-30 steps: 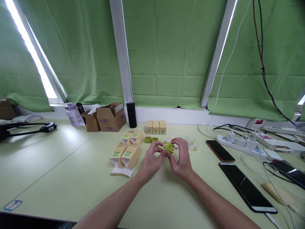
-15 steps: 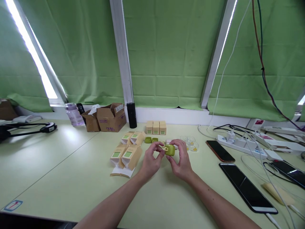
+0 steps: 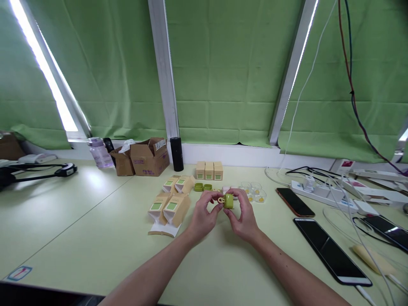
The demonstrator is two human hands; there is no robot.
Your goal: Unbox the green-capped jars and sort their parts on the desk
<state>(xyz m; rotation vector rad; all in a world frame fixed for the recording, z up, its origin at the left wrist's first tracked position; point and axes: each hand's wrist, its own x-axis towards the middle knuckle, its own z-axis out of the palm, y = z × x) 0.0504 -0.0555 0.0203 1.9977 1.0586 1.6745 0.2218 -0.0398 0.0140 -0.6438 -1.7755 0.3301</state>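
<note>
Above the table, my left hand [image 3: 205,212] and my right hand [image 3: 242,214] pinch a small olive-green case [image 3: 228,201] between them. A pale yellow loop [image 3: 221,200] sticks out of its left side, at my left fingertips. My right thumb and fingers grip the case's right side. Behind my hands lie two open olive-green case halves [image 3: 203,187], small pale yellow pieces [image 3: 217,190] and a whitish item partly hidden by my right fingers. Clear plastic cups with yellow centres [image 3: 256,192] sit just right of them.
Several tan cartons with green labels [image 3: 172,206] lie left of my hands. Three closed cartons [image 3: 209,171] stand at the back, near a black cylinder [image 3: 176,154] and a cardboard box [image 3: 149,158]. Phones [image 3: 331,250], a power strip [image 3: 321,193] and cables occupy the right.
The olive-green case has turned in my fingers, and its pale loop now shows more fully. Both hands stay in nearly the same place.
</note>
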